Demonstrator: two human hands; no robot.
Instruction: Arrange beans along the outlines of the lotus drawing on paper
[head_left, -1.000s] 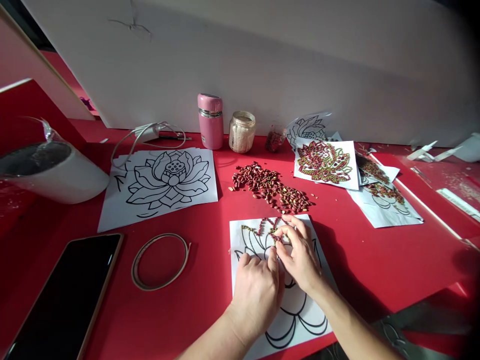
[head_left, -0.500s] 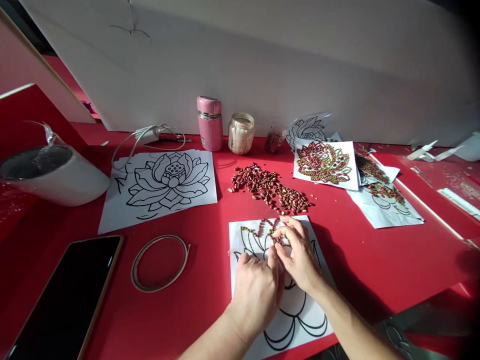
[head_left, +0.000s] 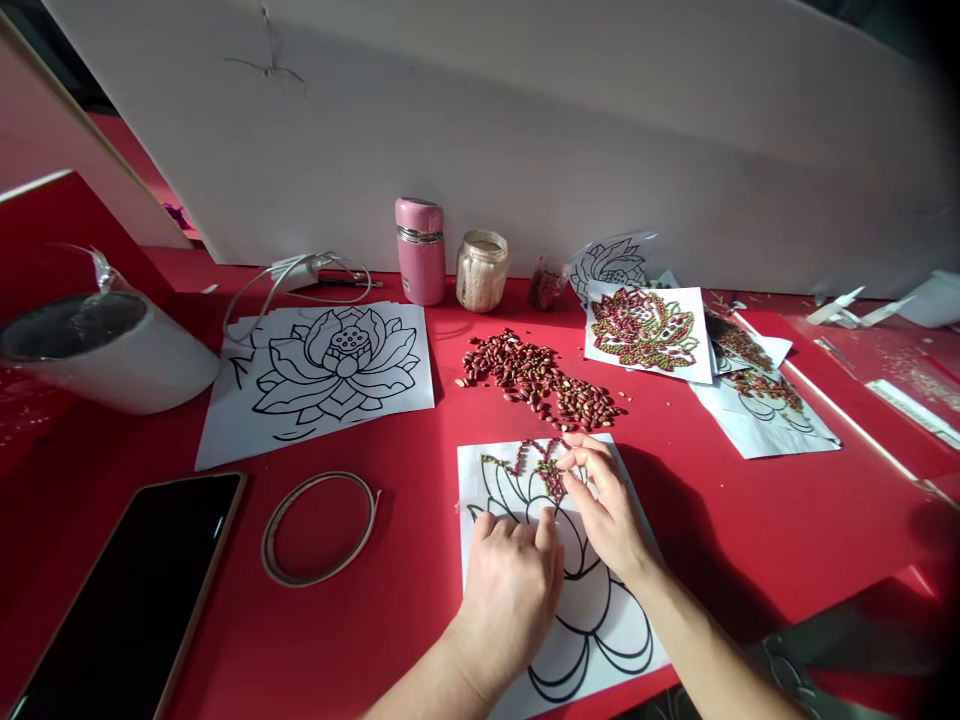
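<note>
A white sheet with a black flower outline [head_left: 600,600] lies in front of me, dark red and greenish seeds [head_left: 553,480] set along lines at its top. My left hand [head_left: 514,570] rests on the middle of the sheet with its fingers curled under; what they hold, if anything, is hidden. Just right of the set seeds is my right hand [head_left: 604,500], fingers bent and a little apart, with no seed visible between the tips. Beyond the sheet's top edge spreads a loose pile of glossy reddish-brown seeds [head_left: 540,380].
Left of the sheet are a tape roll [head_left: 321,580], a phone [head_left: 127,600], lotus drawings [head_left: 345,380] and a white cup [head_left: 165,360]. A pink flask [head_left: 420,255] and a jar [head_left: 482,272] stand behind. Seed-covered pictures [head_left: 646,330] lie at right.
My right hand has drawn back slightly to the right, uncovering more of the set seeds. My left hand has shifted a little toward me, its index finger off the seeded part.
</note>
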